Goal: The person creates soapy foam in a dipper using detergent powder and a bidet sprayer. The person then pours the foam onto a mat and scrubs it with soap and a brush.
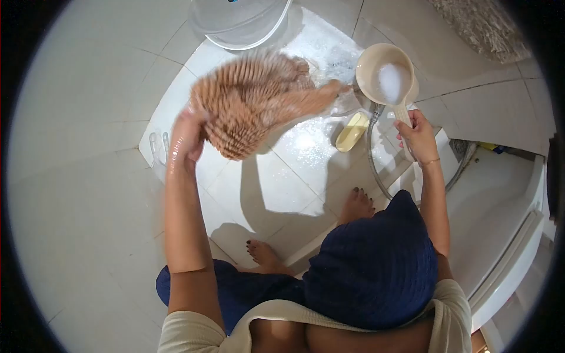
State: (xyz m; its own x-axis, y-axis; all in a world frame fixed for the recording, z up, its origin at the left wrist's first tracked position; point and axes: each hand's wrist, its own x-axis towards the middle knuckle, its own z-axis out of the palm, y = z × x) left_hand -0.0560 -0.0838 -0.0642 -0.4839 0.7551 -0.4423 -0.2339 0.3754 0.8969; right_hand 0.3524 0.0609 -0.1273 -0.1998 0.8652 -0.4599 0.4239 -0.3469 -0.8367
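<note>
My left hand [189, 138] grips the edge of a brown ribbed cloth [253, 100], which looks like a mat or towel and is blurred by motion. The cloth spreads to the right above the wet tiled floor. In my right hand [416, 136] is the handle of a beige dipper [364, 79], with white foam inside its bowl. Below the dipper, a yellow oblong object [352, 132], perhaps a brush or a soap bar, lies on the floor. White suds and water cover the tiles under and beside the cloth.
A clear plastic tub [241, 23] stands at the top. A grey hose [372, 159] curves past my right foot [357, 205]. A shaggy mat [482, 29] lies at upper right, and a white ledge [500, 259] runs along the right. Tiled wall [88, 129] bounds the left.
</note>
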